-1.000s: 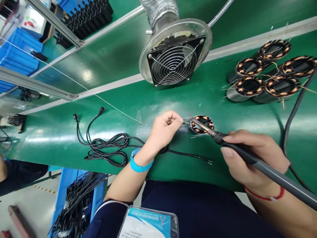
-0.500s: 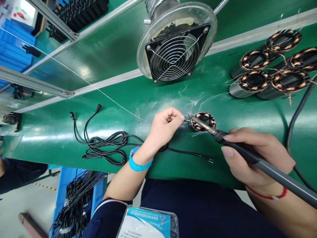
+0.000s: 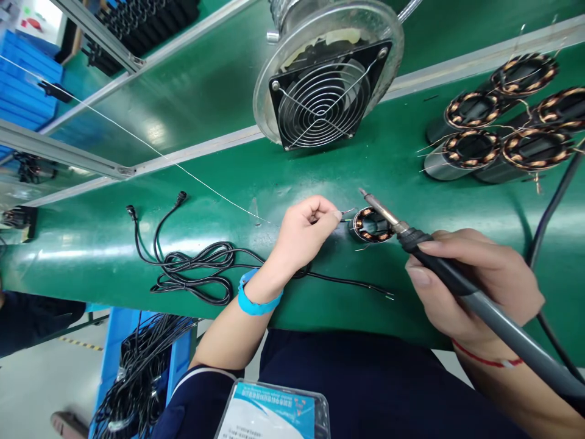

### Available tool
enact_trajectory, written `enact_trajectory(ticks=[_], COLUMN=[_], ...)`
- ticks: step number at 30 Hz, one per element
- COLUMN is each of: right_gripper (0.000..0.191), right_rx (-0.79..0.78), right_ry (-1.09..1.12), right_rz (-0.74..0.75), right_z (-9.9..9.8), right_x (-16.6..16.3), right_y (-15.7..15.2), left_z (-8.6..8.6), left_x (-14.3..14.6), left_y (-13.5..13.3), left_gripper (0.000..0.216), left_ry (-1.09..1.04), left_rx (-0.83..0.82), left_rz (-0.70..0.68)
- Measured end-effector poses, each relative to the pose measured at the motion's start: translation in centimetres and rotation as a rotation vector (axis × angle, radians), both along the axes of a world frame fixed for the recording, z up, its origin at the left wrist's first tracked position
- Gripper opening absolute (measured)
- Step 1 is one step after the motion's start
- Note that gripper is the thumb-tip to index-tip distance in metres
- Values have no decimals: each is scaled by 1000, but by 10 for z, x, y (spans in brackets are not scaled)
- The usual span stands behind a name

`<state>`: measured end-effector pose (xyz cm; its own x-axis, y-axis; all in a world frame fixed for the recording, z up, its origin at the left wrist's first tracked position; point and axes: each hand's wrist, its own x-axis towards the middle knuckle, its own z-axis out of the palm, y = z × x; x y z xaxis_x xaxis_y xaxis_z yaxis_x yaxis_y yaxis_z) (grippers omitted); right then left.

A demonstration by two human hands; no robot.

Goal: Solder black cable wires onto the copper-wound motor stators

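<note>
My right hand [image 3: 475,280] is closed around the handle of a soldering iron [image 3: 439,262]. The iron's bare tip is raised above a motor stator [image 3: 359,228] with copper windings, apart from the wires. Left of the stator, my left hand [image 3: 308,235] pinches a thin wire [image 3: 348,211] between thumb and fingertips, close to the stator's edge. Whether that wire belongs to the cable or the winding I cannot tell. A black cable [image 3: 196,259] lies coiled on the green bench, passing under my left wrist, with a stripped end to the right.
A round fume hood with a fan grille [image 3: 320,113] hangs behind my hands. Several wound stators [image 3: 470,149] stand at the back right. A strand of solder wire [image 3: 183,164] stretches across from the upper left. A blue bin [image 3: 103,372] of cables stands below the bench.
The soldering iron has lifted away from the wire joint, its tip moving up and to the right. My left hand stays almost still. The smoke near the stator has thinned.
</note>
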<state>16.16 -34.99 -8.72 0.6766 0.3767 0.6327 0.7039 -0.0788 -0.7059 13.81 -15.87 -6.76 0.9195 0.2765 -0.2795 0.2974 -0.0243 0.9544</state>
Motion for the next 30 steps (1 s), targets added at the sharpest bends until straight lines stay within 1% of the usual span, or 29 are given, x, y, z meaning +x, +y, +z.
enact_trajectory(ticks=[4, 8, 10, 13, 15, 17, 20, 23, 26, 30], right_gripper=[48, 54, 52, 42, 38, 40, 44, 44, 45, 47], right_rx=[-88, -219, -274, -351, -426, -472, -429, -353, -287, -193], right_ry=[20, 77, 138, 146, 129, 146, 187, 194, 210, 215], right_rz=[-27, -114, -112, -80, -90, -98, -108, -120, -104, -62], right_z=[3, 13, 21, 31, 33, 30, 24, 19, 13, 7], right_x=[-3, -8, -7, -2, 3, 6, 7, 6, 6, 11], right_y=[-1, -1, 1, 8, 16, 24, 35, 40, 41, 41], left_z=[-2, -3, -2, 1, 3, 3, 2, -2, -3, 0], left_x=[0, 0, 0, -1, -3, -5, -9, -13, -17, -19], left_y=[1, 1, 1, 1, 1, 1, 0, 0, 2, 3], left_gripper=[17, 16, 16, 15, 14, 12, 7, 9, 10, 12], left_ry=[-19, -24, -27, -36, -57, -76, -96, -147, -273, -454], left_rx=[-9, -17, -16, 13, 45, 64, 65, 98, 223, 425], left_rz=[-8, -10, -17, -36, -57, -75, -79, -79, -97, -196])
